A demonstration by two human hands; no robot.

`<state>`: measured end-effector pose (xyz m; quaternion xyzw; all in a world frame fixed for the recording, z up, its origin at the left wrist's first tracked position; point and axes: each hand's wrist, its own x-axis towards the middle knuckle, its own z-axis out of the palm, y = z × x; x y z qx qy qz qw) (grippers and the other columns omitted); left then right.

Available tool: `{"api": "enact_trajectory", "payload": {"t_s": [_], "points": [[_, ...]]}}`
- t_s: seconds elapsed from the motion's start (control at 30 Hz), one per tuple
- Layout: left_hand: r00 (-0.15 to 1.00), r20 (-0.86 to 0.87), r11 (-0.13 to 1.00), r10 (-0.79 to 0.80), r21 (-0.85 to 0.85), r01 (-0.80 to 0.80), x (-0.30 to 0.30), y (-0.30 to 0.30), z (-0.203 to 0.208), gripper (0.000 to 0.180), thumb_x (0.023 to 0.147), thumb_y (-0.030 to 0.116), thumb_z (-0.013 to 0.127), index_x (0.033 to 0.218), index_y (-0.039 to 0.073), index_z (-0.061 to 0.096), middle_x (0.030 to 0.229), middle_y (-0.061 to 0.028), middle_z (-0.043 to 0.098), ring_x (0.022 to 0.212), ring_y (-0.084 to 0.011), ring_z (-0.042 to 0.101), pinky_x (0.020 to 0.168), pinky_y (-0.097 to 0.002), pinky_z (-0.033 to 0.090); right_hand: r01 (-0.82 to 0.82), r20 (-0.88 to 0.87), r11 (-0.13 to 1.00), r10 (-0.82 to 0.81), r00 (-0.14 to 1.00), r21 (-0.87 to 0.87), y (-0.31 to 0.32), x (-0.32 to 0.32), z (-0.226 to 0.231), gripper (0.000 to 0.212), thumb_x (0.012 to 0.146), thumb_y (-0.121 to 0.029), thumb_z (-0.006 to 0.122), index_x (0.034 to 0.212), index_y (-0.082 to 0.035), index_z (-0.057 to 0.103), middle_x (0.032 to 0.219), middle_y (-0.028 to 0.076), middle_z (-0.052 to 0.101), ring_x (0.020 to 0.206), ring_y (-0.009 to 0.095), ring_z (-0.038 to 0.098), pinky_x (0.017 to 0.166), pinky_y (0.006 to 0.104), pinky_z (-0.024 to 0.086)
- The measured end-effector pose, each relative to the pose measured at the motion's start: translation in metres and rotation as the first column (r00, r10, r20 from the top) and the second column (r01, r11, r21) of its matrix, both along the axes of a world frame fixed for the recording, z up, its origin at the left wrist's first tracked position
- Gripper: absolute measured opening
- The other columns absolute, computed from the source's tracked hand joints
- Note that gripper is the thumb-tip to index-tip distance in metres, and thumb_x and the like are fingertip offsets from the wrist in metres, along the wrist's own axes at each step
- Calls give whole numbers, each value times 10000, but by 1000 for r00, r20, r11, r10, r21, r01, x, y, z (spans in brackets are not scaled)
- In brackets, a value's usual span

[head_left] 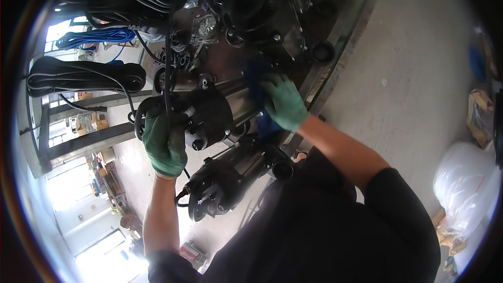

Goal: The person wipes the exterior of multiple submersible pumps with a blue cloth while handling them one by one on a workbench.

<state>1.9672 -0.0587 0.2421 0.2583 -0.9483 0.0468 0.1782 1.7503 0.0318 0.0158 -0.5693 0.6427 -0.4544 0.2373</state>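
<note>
On the counter, the upper pump lies sideways, likely heavy and slick along its metal barrel, so steady it by the black end, where your left grip wraps around, while your right grip bunches a soft blue cloth against the barrel.

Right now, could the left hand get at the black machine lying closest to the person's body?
Probably yes: the black machine lies close by the left hand, with nothing bulky visible between them. The hand would likely first have to leave the other machine, where its grip seems busy.
</note>
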Motion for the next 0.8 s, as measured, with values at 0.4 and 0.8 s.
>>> {"api": "enact_trajectory", "payload": {"t_s": [0.4,0.8], "points": [[999,-48,1000,11,29,-10,15,-1,-6,263,920,101,529,925,-52,743,1066,-208,754,1068,-415,702,977,-468,537,-99,-63,980,90,994,-171,36,16,-19,544,720,-73,873,1224,-89,669,1213,140,660,1160,347,629,942,466,574],[985,-96,948,-146,271,168,-23,9,17,170,815,140,674,924,51,769,727,-81,667,667,-320,606,787,-439,466,-416,185,895,442,878,-163,-105,-18,48,307,975,-235,621,1196,-45,716,1242,199,702,1065,413,691,958,472,555]]}}
